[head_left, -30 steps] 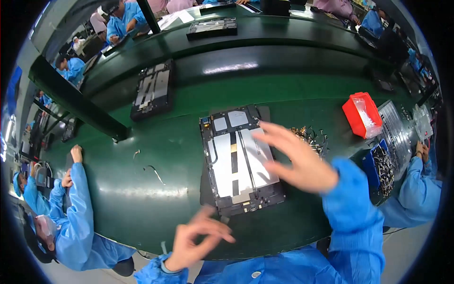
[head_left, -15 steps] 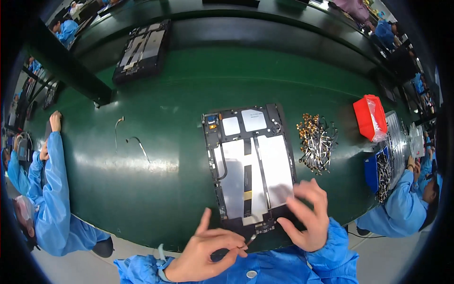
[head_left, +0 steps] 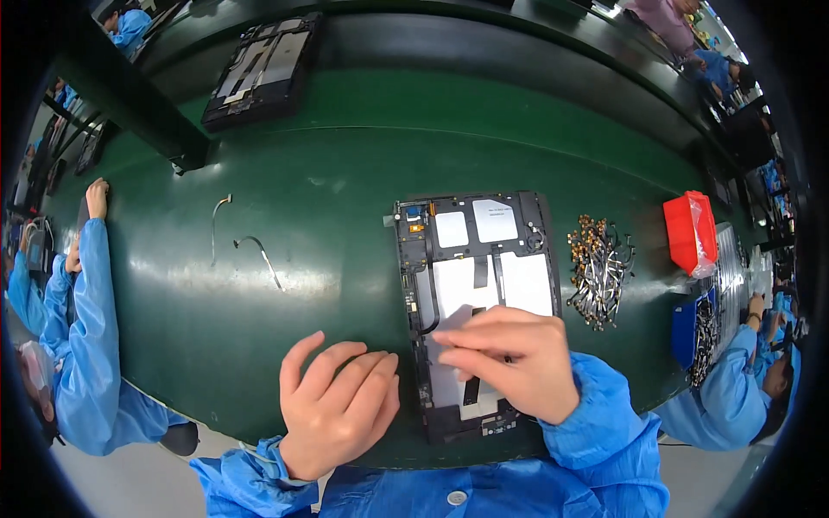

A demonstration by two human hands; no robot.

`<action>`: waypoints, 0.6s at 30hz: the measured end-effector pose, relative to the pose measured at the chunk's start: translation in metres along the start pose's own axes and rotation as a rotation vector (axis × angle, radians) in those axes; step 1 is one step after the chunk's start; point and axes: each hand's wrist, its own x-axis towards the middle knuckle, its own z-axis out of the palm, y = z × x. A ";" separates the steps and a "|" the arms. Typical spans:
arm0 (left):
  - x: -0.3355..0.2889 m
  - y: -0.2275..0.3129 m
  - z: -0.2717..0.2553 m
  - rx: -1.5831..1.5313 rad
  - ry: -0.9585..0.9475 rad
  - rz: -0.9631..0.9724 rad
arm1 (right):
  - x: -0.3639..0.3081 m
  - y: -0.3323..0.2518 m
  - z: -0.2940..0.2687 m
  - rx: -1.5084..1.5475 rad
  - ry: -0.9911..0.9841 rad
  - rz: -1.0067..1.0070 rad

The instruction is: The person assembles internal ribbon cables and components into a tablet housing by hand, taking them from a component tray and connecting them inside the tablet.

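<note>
Left hand (head_left: pixel 339 406): spread, near bench's (head_left: pixel 216 354) front edge
Right hand (head_left: pixel 518 358): fingertips close, pinch unclear
Opened device (head_left: pixel 453 289): possible scratch from slipping

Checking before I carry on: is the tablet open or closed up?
Open: the tablet lies uncovered, its pale inner panels and dark strips bare to view.
</note>
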 end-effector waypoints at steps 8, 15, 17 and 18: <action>-0.004 -0.003 0.010 0.195 0.011 0.097 | 0.024 0.022 0.014 0.078 0.114 0.221; -0.005 -0.001 0.013 0.235 0.012 0.129 | 0.024 0.019 0.019 0.035 0.179 0.174; -0.004 -0.004 0.016 0.246 0.012 0.148 | 0.025 0.020 0.019 -0.002 0.195 0.147; -0.004 -0.005 0.018 0.258 0.015 0.169 | 0.025 0.022 0.020 0.000 0.194 0.151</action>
